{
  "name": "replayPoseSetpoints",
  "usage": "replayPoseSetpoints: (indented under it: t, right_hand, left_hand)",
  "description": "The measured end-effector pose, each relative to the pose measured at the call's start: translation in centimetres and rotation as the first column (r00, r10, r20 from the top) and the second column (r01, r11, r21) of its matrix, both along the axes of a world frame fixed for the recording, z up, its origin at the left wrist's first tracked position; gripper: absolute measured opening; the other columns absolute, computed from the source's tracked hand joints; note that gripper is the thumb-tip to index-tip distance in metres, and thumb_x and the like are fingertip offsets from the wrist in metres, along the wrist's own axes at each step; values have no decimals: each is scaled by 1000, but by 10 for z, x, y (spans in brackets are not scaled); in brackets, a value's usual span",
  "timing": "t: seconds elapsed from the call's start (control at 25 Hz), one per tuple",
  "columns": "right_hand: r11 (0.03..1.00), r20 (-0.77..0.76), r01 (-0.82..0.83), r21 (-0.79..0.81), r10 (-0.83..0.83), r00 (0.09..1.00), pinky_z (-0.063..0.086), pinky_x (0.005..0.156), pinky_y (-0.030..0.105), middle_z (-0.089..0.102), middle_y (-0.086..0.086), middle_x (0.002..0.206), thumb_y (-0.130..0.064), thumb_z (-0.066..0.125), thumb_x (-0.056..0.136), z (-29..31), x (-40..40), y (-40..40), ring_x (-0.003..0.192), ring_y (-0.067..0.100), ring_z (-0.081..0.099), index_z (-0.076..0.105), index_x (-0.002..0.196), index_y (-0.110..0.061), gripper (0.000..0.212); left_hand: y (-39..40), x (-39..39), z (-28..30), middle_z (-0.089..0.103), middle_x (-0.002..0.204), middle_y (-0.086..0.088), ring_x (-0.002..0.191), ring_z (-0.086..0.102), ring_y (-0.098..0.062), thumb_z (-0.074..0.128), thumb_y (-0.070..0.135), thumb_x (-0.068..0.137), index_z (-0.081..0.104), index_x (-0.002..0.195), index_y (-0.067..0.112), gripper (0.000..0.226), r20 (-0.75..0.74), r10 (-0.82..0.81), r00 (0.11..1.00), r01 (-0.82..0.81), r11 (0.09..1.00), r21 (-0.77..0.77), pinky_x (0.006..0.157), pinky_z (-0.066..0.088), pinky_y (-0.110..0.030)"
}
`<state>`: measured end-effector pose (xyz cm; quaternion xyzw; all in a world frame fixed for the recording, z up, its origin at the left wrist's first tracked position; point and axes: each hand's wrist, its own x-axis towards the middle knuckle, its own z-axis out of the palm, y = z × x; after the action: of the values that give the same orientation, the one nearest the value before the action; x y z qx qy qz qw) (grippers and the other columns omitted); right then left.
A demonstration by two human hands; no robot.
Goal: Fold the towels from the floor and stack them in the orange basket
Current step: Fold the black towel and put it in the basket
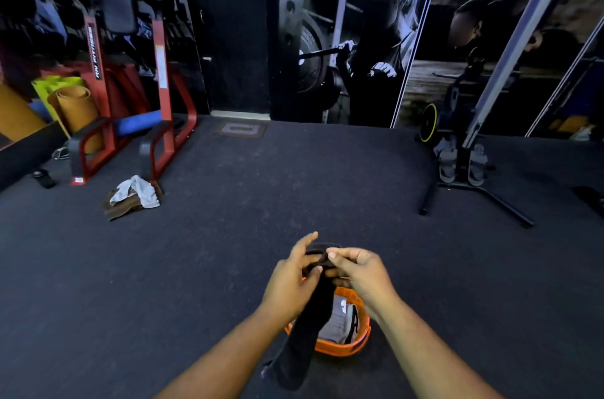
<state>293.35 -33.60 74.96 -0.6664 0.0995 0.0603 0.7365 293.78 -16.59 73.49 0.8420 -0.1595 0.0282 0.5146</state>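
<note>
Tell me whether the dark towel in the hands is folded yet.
Not folded: the dark towel hangs long from both hands' grip, left hand, right hand, over the orange basket.

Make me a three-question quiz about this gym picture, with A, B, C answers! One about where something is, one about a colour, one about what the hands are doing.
1. Where are the towels still lying on the floor?
A. by the red rack
B. inside the basket
C. on a chair

2. What colour is the basket?
A. blue
B. orange
C. green

3. What are the hands doing?
A. resting flat on the floor
B. both holding a dark towel
C. lifting a barbell

Answers:
1 A: the towel pile lies at the foot of the red rack.
2 B: the basket has an orange rim.
3 B: the left hand and right hand pinch the dark towel.
</note>
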Motion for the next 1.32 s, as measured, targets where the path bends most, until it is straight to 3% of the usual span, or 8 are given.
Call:
replayPoseSetpoints:
  t: [0.12,0.32,0.48,0.6,0.76,0.96,1.12,1.32]
  right_hand:
    - [965,101,-57,-256,85,991,57,70,33,77,3,81,-12,79,88,-4,1,-4,70,12,70,77,102,-16,15]
    - [697,302,36,-716,262,917,53,85,31,67,-12,95,-30,84,80,-8,6,-9,93,4,64,74,90,-29,14]
    - [572,233,-147,-807,537,810,31,117,28,54,-12,140,-50,70,88,-5,6,-11,138,8,41,63,129,-37,44]
    - [561,290,-101,-822,564,773,40,113,41,67,-13,115,-56,63,91,-5,10,-12,128,12,55,67,106,-28,32]
    - [623,386,-22,-782,511,768,52,88,43,63,-11,91,-45,70,89,9,2,-6,100,10,64,57,90,-29,21]
    - [576,355,15,-817,483,801,50,71,37,62,-10,79,-51,70,85,20,-4,-10,77,8,60,57,90,-28,27]
    - [298,228,79,-951,508,831,45,71,37,58,-9,79,-59,59,91,19,-8,-42,80,15,60,48,84,-28,34]
    - [309,149,25,-951,383,911,53,83,41,66,-12,106,-41,57,100,28,-6,-78,101,13,63,60,107,-35,11]
  left_hand:
    - [10,6,8,77,107,19,84,69,5,65,14,96,42,138,52,61,80,-26,996,21,997,69,77,51,-18]
    - [25,10,24,77,108,15,93,71,-9,61,18,99,35,129,44,48,104,-164,981,132,956,261,84,55,-32]
    - [39,17,40,76,107,13,89,70,-10,60,17,100,36,126,37,40,126,-311,942,251,903,349,83,55,-33]
    - [45,18,38,75,105,12,87,71,-12,66,12,96,45,128,28,41,114,-240,964,227,966,120,79,54,-23]
    - [47,9,14,75,109,2,100,69,-14,80,26,81,59,127,22,52,-186,-231,955,169,939,-300,91,55,-29]
    - [43,9,24,79,93,-5,86,69,-10,79,14,88,82,96,17,9,-163,-203,965,155,952,-265,82,55,-25]
    - [46,19,43,79,86,4,81,70,-2,73,-2,90,79,91,15,19,-64,-6,998,-12,960,-280,78,55,-19]
    - [70,41,46,79,89,-3,84,72,-11,74,5,92,79,92,15,11,-76,113,991,-127,969,-210,82,58,-34]
